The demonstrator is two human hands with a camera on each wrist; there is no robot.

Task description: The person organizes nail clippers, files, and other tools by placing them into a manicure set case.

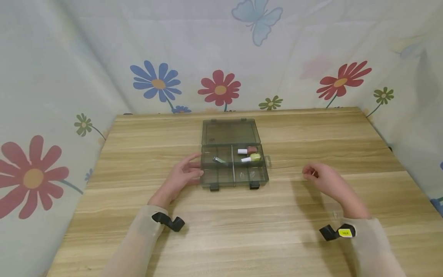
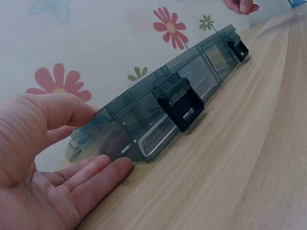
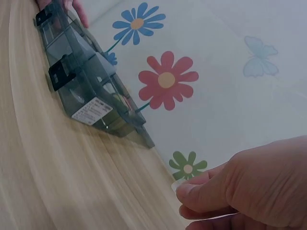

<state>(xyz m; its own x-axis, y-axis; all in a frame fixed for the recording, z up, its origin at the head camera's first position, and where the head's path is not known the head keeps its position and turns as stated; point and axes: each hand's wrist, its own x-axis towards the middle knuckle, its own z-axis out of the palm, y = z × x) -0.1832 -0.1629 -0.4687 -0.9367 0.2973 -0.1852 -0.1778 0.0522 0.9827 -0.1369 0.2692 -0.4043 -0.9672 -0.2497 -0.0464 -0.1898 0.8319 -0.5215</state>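
A grey-green translucent compartment box [image 1: 233, 184] stands on the table with its lid [image 1: 230, 131] folded back. A nail clipper [image 1: 219, 160] lies in the left part. To the right are a reddish-brown nail polish bottle [image 1: 251, 150] and a yellow-green nail polish bottle [image 1: 255, 157]. Small clear oval pieces [image 1: 242, 176] show in the front right compartment. My left hand [image 1: 180, 175] touches the box's left side with extended fingers. Right of the box, my right hand [image 1: 323, 180] is raised, pinching a small whitish translucent piece [image 3: 178, 184] between thumb and fingers.
The wooden table [image 1: 207, 238] reaches back to a flower-patterned cloth [image 1: 290, 73]. Two black latches [image 1: 254, 185] hang at the box's front. A small clear item [image 1: 335, 214] lies on the table by my right wrist. Both wrists wear black mounts.
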